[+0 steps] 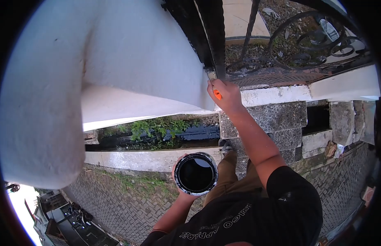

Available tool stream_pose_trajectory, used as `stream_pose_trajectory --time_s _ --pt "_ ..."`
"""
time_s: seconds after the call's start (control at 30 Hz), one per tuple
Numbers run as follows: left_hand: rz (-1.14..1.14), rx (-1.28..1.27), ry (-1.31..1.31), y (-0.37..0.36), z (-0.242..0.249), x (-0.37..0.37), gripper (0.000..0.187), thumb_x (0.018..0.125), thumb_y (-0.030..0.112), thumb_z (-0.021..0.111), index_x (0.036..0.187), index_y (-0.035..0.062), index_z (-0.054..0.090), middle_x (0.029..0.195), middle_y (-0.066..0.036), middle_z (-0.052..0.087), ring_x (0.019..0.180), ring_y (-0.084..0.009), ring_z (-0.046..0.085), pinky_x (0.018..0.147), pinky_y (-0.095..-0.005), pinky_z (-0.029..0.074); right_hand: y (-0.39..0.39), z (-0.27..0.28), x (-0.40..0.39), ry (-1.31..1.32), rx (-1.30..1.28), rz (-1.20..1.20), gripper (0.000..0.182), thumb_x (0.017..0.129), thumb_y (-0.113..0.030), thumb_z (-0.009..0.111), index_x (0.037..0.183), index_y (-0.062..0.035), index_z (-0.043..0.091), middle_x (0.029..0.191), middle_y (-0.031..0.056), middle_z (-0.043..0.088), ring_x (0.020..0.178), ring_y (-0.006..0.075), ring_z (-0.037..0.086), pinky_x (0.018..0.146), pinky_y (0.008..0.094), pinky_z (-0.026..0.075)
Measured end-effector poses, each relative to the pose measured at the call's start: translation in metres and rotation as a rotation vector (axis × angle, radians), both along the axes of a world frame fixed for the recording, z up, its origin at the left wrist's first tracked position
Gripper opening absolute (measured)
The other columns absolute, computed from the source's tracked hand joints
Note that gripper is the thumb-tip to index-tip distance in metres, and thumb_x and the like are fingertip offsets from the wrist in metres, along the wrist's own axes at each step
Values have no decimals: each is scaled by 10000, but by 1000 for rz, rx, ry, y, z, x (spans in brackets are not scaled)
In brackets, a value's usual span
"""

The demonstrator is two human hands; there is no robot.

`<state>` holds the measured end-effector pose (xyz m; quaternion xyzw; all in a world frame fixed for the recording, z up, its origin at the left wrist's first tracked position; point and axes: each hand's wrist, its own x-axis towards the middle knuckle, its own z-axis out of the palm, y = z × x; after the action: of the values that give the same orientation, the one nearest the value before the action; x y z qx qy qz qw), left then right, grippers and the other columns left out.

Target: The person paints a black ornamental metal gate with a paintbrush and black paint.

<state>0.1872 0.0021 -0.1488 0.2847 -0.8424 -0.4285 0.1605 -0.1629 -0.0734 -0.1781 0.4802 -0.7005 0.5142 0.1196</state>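
My left hand (184, 195) is wrapped round the side of a paint can (195, 192), whose rim is smeared with white and black. Dark, glossy black paint (194, 174) shows inside it. Up at the wall's edge, my right hand (228, 97) is closed round a paintbrush with an orange handle (217, 94). The brush end points up at the foot of a black metal post (213, 33), beside a white pillar (145, 53). Fingers and post partly hide the bristles.
Scrolled black ironwork (301, 41) stands at the upper right, above a low white wall (276, 94). Below run speckled slabs (276, 119), with a dark opening (317, 118) further right. A water-filled ditch (194, 133) with green plants (157, 129) lies left of my feet, bordering brick paving (129, 201).
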Motion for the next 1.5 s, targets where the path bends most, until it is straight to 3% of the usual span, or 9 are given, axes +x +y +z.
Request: stream_pose_trajectory --time_s 0.07,0.17,0.4,0.5,0.67,0.9,1.07,1.33,1.5 --pt "35 90 66 0 -6 2 1281 560 339 1003 1521 74 199 1499 -188 388 1375 -318 467 1154 -463 391 -1 9 0 27 -76 12 117 840 -69 772 864 -55 658 692 135 662 553 307 653 493 369 500" --pt "-55 -90 -56 -1 -9 3 1290 558 319 1003 1525 77 183 1510 -190 380 1381 -319 464 1154 -461 394 0 20 0 44 -101 19 116 836 -64 776 893 -42 678 690 132 661 546 291 651 493 360 504" --pt "22 77 104 -1 0 -4 1266 580 281 994 1530 93 179 1518 -185 377 1380 -315 471 1151 -464 402 1 43 -2 87 -183 15 148 812 -14 784 910 -24 674 704 124 670 559 278 664 500 349 508" --pt "60 135 160 3 -8 -1 1266 582 285 994 1531 96 177 1521 -184 376 1380 -310 473 1148 -463 405 2 52 -2 117 -211 4 169 808 -35 792 819 -35 624 693 114 677 571 274 676 504 346 540" --pt "93 225 163 5 -11 5 1264 583 303 995 1528 92 184 1517 -182 385 1376 -307 478 1143 -460 408 11 59 -1 171 -323 8 215 765 5 810 912 -25 656 718 113 686 596 263 694 509 336 551" --pt "8 115 -8 3 -16 11 1282 564 322 1006 1522 66 194 1490 -176 408 1363 -297 487 1138 -458 411 14 27 0 266 -440 48 318 743 22 803 1014 -34 647 790 103 690 616 251 692 514 341 561" --pt "-43 23 -63 5 -18 13 1292 553 308 1011 1521 67 190 1490 -175 399 1362 -301 484 1136 -458 412 18 -34 0 255 -185 109 404 748 72 787 1099 -31 615 840 146 707 646 282 703 539 345 558" --pt "-95 -28 -178 -1 -12 9 1280 571 309 1002 1524 71 181 1490 -178 398 1360 -304 484 1130 -456 418 10 -17 -2 264 -400 117 359 755 67 779 1061 -28 619 849 152 705 675 284 711 568 347 575" --pt "54 137 77 3 -10 -1 1275 579 311 997 1525 72 177 1489 -181 397 1352 -305 492 1124 -453 424 16 -41 0 232 -196 133 360 777 58 769 1087 -32 610 906 156 728 723 277 735 589 352 592"
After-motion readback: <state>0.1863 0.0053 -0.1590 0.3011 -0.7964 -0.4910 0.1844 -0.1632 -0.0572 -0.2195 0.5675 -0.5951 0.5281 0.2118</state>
